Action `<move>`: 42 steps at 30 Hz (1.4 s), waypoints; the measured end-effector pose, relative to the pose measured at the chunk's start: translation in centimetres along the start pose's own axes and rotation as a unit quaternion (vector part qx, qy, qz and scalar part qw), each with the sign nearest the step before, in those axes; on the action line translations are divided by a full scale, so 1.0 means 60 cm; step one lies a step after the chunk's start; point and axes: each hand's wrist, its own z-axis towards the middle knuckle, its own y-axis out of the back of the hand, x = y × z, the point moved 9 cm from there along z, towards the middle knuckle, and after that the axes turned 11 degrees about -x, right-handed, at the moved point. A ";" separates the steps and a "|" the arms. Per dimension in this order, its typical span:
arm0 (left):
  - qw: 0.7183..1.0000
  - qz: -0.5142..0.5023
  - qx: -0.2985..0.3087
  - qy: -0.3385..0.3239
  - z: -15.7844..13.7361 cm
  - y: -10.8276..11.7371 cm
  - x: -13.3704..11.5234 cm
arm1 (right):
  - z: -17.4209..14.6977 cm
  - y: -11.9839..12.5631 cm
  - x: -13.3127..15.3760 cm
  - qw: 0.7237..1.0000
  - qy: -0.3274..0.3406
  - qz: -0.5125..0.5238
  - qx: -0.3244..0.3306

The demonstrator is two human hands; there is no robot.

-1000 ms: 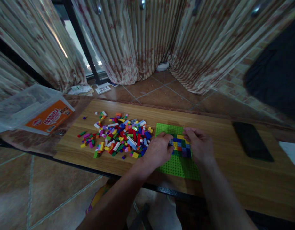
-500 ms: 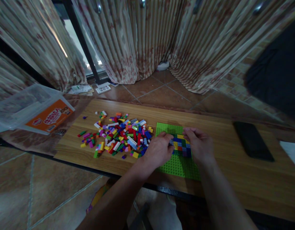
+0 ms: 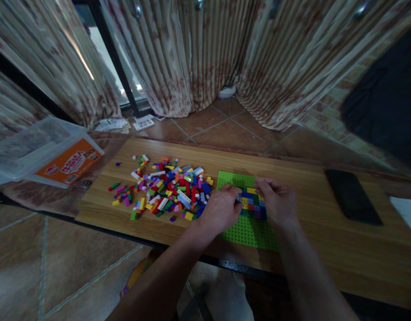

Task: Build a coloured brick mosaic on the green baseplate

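Note:
A green studded baseplate (image 3: 248,234) lies on the wooden table, partly covered by my hands. On its middle stands a block of joined toy bricks (image 3: 250,204) in blue, yellow, orange and green. My left hand (image 3: 223,206) is closed at the block's left side, its thumb and fingertips pinching a small blue-grey brick (image 3: 239,197). At the right edge of the block, my right hand (image 3: 279,203) has its fingers pressed together; what they hold, if anything, is hidden.
Loose bricks of many colours (image 3: 172,187) are heaped left of the baseplate. A clear plastic box (image 3: 58,151) with an orange label stands past the table's left end. To the right lie a black phone-like slab (image 3: 352,196) and a white sheet (image 3: 406,214). Curtains (image 3: 212,53) hang behind.

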 end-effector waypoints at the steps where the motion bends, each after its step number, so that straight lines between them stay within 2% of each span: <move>1: 1.000 0.000 0.001 0.000 0.000 0.000 0.000 | 0.000 0.000 0.000 1.000 -0.002 -0.003 0.000; 24: 1.000 -0.002 0.007 0.004 0.001 0.002 -0.001 | -0.004 -0.003 0.009 1.000 0.019 -0.016 0.005; 32: 1.000 -0.003 0.006 -0.004 0.001 0.004 -0.004 | -0.014 -0.009 0.021 0.992 0.089 -0.085 0.037; 36: 0.998 -0.035 -0.043 -0.005 0.007 0.028 0.000 | -0.022 -0.018 0.026 0.979 0.130 -0.145 0.062; 42: 0.974 -0.109 -0.193 0.051 0.025 0.106 0.056 | -0.058 -0.049 0.053 0.960 0.206 -0.155 0.106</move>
